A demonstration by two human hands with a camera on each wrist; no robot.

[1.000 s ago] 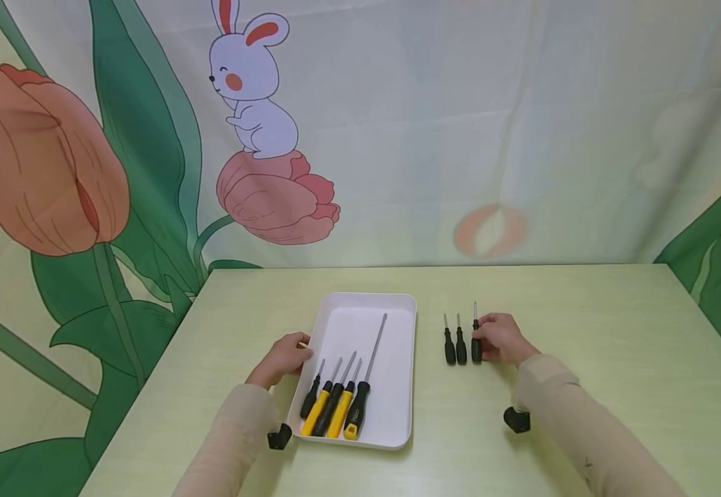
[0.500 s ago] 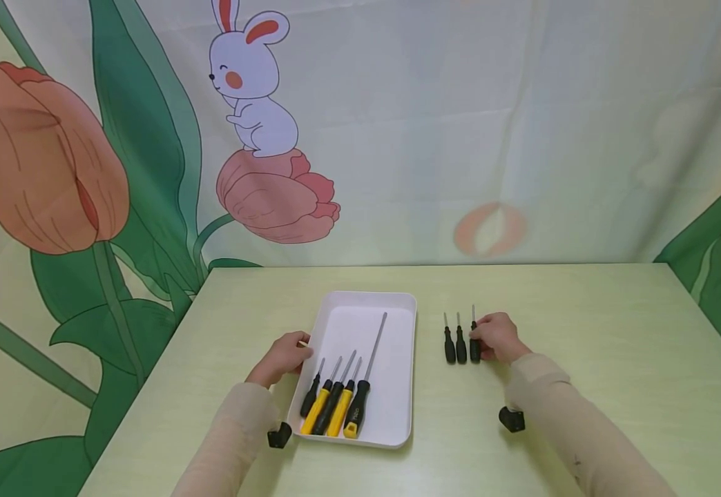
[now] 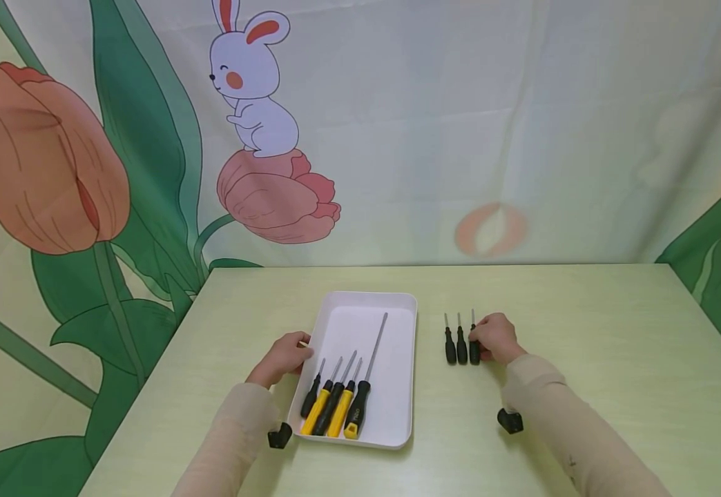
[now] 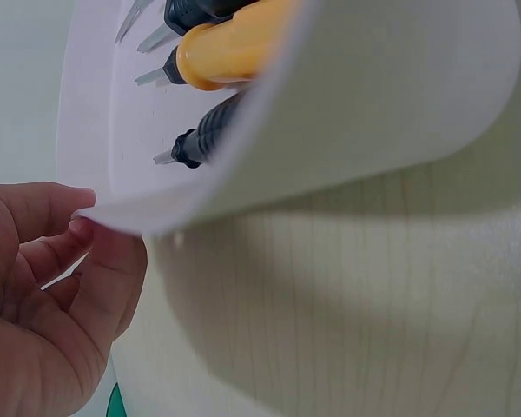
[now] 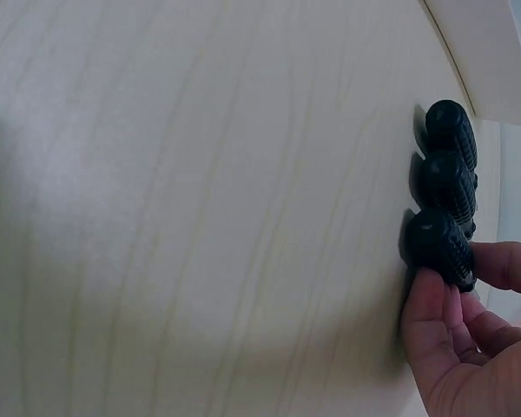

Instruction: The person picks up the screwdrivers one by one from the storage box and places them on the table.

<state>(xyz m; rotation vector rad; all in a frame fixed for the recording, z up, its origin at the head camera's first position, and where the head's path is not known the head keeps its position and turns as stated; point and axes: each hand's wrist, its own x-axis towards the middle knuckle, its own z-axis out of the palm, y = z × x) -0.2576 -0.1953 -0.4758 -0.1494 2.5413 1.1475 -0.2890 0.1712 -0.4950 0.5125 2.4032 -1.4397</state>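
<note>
My left hand [image 3: 287, 357] pinches the left rim of a white tray [image 3: 398, 373] between thumb and fingers, as the left wrist view shows close up. Inside the tray lie several screwdrivers, among them a yellow-handled screwdriver [image 3: 317, 412], a small black screwdriver [image 3: 310, 400] and a long-shafted screwdriver [image 3: 357, 408]. To the tray's right, my right hand [image 3: 496, 337] holds a small black screwdriver [image 3: 474, 353] by its handle, shaft pointing away. Beside it two similar ones form a row: a middle screwdriver [image 3: 462, 350] and a left screwdriver [image 3: 450, 350].
All of this is on a pale wood-grain table [image 3: 584, 317]. Behind its far edge hangs a printed cloth [image 3: 398, 138] with a rabbit and tulips. A black wrist device [image 3: 510, 421] sits under the right sleeve, another [image 3: 280, 436] under the left.
My right hand has shifted slightly left and toward me with its small black screwdriver, closing the gap to the other two. The left hand and tray have stayed put.
</note>
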